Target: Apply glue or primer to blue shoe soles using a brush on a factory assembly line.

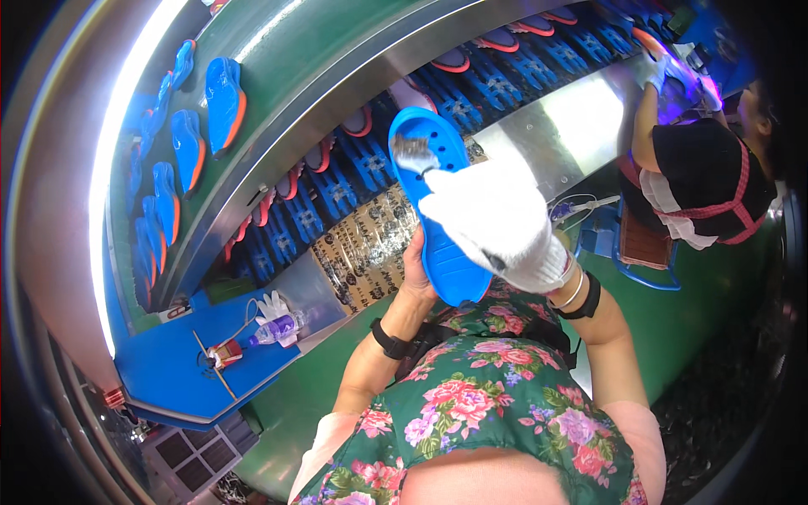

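Note:
A blue shoe sole [446, 265] with a row of dark holes near its toe end is held up in front of me, tilted, its inner side facing me. My bare left hand [416, 268] grips its left edge from below, fingers mostly hidden behind it. My right hand [497, 215], in a white glove, is closed round a brush [414, 151], whose handle is hidden in the glove. The brush's dark bristles with pale tips lie against the sole's toe area. Beyond the sole runs a line of blue racks [370, 156] with red-edged shoe parts [358, 120].
Blue soles with orange edges [225, 105] lie on a green conveyor [295, 63] at the left. A blue table [168, 362] holds a bottle [273, 328] and a white glove. Patterned brown tape [362, 248] covers the ledge. A co-worker [699, 168] works at the right beside a stool [646, 240].

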`<state>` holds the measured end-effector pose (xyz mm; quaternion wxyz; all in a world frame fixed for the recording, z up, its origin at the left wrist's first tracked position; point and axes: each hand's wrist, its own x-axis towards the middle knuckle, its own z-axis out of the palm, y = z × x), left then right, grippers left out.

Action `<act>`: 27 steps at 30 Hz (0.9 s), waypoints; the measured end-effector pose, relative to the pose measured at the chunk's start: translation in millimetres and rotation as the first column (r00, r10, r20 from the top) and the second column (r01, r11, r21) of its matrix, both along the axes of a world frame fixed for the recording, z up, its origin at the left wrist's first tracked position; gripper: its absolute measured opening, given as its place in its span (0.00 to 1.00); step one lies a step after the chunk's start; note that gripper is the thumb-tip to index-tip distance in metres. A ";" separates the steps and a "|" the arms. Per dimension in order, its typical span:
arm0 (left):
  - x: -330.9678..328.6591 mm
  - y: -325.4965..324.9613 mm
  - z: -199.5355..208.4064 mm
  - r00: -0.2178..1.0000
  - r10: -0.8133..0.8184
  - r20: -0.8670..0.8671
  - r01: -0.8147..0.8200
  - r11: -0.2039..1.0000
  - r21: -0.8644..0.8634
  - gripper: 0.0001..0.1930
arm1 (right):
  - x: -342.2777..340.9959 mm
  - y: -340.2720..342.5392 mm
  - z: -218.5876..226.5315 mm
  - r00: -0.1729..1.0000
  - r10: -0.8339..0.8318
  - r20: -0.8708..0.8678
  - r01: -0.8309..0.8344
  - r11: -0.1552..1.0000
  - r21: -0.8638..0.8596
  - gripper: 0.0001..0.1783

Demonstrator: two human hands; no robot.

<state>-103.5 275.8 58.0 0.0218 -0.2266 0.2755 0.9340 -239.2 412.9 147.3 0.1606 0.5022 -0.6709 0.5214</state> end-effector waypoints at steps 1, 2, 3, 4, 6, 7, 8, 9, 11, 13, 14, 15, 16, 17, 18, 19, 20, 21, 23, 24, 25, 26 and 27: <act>1.5 -1.3 -1.9 1.000 0.002 0.000 -0.002 1.000 -0.004 0.46 | 5.0 0.1 -3.5 1.000 0.002 0.000 -0.002 1.000 -0.004 0.15; 4.0 -3.2 -5.2 1.000 0.006 0.008 -0.007 1.000 0.017 0.46 | 9.7 0.6 -8.0 0.995 0.062 0.082 -0.061 0.998 -0.018 0.15; 3.4 -5.6 -6.4 1.000 0.008 0.013 -0.008 0.999 0.036 0.45 | 10.2 0.7 -10.6 0.980 0.120 0.159 -0.115 0.993 -0.039 0.15; 2.5 -4.8 -3.0 0.999 0.037 -0.016 -0.037 0.999 0.005 0.44 | 8.1 1.9 -10.9 0.964 0.142 0.224 -0.127 0.989 -0.082 0.16; -1.3 -8.3 -17.2 0.988 0.076 -0.138 -0.039 0.966 0.257 0.44 | 5.6 1.7 -12.0 0.939 0.118 0.324 -0.088 0.991 -0.104 0.17; 0.4 -10.7 -26.2 0.960 0.148 -0.239 -0.010 0.867 0.498 0.43 | 6.4 2.3 -12.5 0.900 0.096 0.425 -0.052 0.992 -0.116 0.19; 3.6 -14.2 -33.8 0.948 0.158 -0.276 0.003 0.863 0.506 0.43 | 4.8 3.1 -12.6 0.915 0.091 0.392 -0.028 0.986 -0.164 0.19; 0.5 -13.0 -26.2 0.951 0.152 -0.270 0.006 0.864 0.504 0.43 | 7.6 2.5 -9.8 0.913 0.086 0.398 -0.020 0.986 -0.167 0.19; -12.0 -5.8 -3.2 0.996 0.086 -0.032 -0.086 0.996 0.002 0.44 | 13.3 -0.3 -6.6 0.981 -0.004 0.195 0.019 0.997 -0.073 0.16; -24.7 -5.9 4.5 0.981 0.044 -0.186 -0.020 0.991 0.132 0.47 | 20.8 -5.6 -16.6 0.984 0.070 0.167 -0.053 0.994 -0.101 0.16; -25.8 -4.7 2.2 0.959 0.086 -0.270 -0.033 0.980 0.195 0.47 | 19.7 -1.4 -17.5 0.958 0.124 0.259 -0.097 0.989 -0.112 0.15; -26.1 -4.1 2.6 0.930 0.127 -0.344 -0.036 0.965 0.259 0.48 | 17.6 1.2 -12.9 0.921 0.170 0.351 -0.134 0.983 -0.126 0.14; -28.9 -7.4 3.7 0.950 0.116 -0.290 -0.067 0.983 0.171 0.48 | 16.3 -0.9 -18.0 0.902 0.150 0.405 -0.087 0.982 -0.170 0.13; -31.5 -11.0 5.8 0.966 0.109 -0.235 -0.092 0.992 0.081 0.48 | 14.7 -3.7 -23.8 0.880 0.130 0.457 -0.036 0.977 -0.209 0.12; -35.9 -8.5 13.3 0.968 0.098 -0.231 -0.108 0.994 -0.032 0.48 | 12.8 -4.6 -25.8 0.882 0.114 0.457 0.018 0.961 -0.275 0.13; -37.4 -8.5 16.2 0.971 0.128 -0.203 -0.146 0.986 -0.080 0.48 | 13.0 -4.4 -25.8 0.880 0.105 0.462 0.026 0.963 -0.268 0.13; -38.6 -10.1 15.5 0.969 0.143 -0.199 -0.150 0.989 -0.018 0.47 | 13.6 -4.2 -25.2 0.933 0.050 0.356 0.030 0.976 -0.215 0.13; -39.1 -12.4 15.8 0.967 0.167 -0.194 -0.163 0.986 0.041 0.46 | 14.9 -4.6 -23.9 0.971 0.011 0.240 0.030 0.986 -0.164 0.13; -40.9 -15.9 13.8 0.964 0.087 -0.251 -0.060 0.992 0.115 0.48 | 31.4 -9.4 -41.6 0.983 0.008 0.184 0.014 0.993 -0.119 0.13; -40.0 -18.9 10.7 0.950 0.110 -0.292 -0.045 0.974 0.222 0.49 | 31.8 -7.5 -36.5 0.972 0.090 0.217 -0.060 0.988 -0.144 0.13; -39.1 -21.3 8.7 0.934 0.139 -0.329 -0.026 0.946 0.324 0.50 | 30.2 -4.2 -29.1 0.953 0.173 0.248 -0.133 0.976 -0.171 0.12; -38.1 -24.4 7.8 0.938 0.134 -0.319 -0.004 0.926 0.376 0.51 | 26.0 -1.7 -26.0 0.953 0.172 0.251 -0.133 0.977 -0.168 0.12; -39.3 -24.1 12.1 0.943 0.126 -0.309 0.020 0.903 0.428 0.52 | 20.3 0.4 -26.4 0.952 0.169 0.254 -0.130 0.978 -0.165 0.11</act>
